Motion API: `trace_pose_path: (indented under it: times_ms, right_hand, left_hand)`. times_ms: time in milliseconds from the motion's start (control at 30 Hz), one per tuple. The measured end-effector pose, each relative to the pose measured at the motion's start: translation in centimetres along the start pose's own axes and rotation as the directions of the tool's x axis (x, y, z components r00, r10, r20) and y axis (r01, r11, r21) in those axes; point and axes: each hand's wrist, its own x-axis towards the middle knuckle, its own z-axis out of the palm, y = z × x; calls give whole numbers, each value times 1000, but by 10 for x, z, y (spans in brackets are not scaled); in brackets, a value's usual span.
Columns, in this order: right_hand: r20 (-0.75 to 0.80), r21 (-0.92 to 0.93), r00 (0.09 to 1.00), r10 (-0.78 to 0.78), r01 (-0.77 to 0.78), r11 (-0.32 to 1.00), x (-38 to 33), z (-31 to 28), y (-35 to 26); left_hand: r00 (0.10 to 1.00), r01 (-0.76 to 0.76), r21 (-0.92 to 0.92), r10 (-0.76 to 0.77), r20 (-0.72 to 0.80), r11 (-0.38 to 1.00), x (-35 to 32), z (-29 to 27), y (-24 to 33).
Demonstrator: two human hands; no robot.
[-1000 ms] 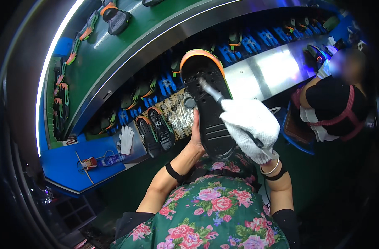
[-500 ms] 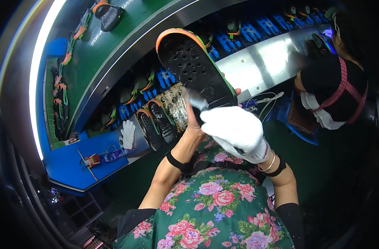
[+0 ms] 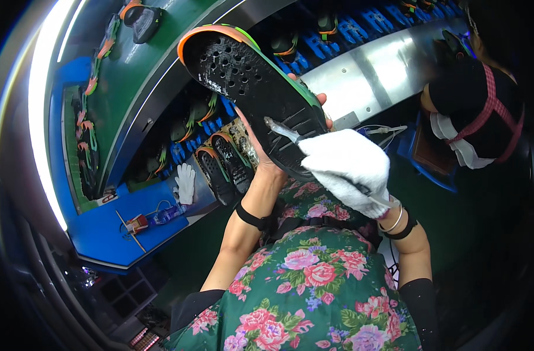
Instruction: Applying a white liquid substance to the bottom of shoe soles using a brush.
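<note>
Lower centre, nearest: floral apron (image 3: 313, 292) fills the bottom of the frame, both forearms rising from it.
Right hand (image 3: 348, 169): right of centre, in a white glove, fingers closed around a thin brush (image 3: 284, 131) whose tip touches the sole.
Left hand (image 3: 267, 155): bare, at centre, fingers wrapped under the black shoe sole (image 3: 255, 82), holding it tilted, tread up.
Sole: upper centre, orange-and-green rim, pale smears near the toe, possibly glue.
Left of centre, beyond: more soles (image 3: 223, 167) and a spare white glove (image 3: 185, 182) on the blue bench (image 3: 103, 234).
Upper left: green conveyor (image 3: 132, 76).
Right edge: another person's head (image 3: 471, 111).
</note>
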Motion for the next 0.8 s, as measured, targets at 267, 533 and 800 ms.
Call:
trace_pose_path:
  times_ms: [267,533,800]
  right_hand:
    - [31,129,999,35,-38,991,-2,-6,-4]
    - [157,391,980,124,-177,903,-9,-7,-1]
    - [186,293,980,74,-127,947,-14,-4,-8]
  left_hand:
    - [992,49,-21,-47,117,999,6,-6,5]
    - [996,39,-46,-36,79,998,5,-11,10]
    - [975,68,63,-80,208,996,7,-22,17]
